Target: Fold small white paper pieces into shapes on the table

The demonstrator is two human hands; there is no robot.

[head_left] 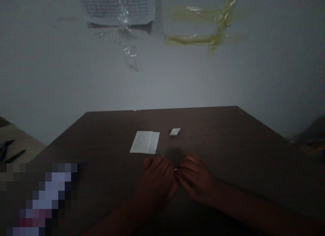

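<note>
One small white piece (175, 169) between left hand (158, 175) and right hand (196, 177), over tabletop (101, 138). Right seemingly pinches it; left curled, hold hidden. Looks like fine fingertip work; next move calls for steadiness.

At lower centre, the left hand (159, 173) and right hand (196, 178) hide most of a white sliver (175, 169). Print on the paper (142, 143) is too small to read. The top edge crops a gridded sheet (114, 5); pixelation masks the lower left.

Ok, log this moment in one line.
left hand: curled; right hand: curled beside it; white sliver: between hands, mostly hidden; printed paper: on table, beyond left hand; small pale square: right of paper
</note>
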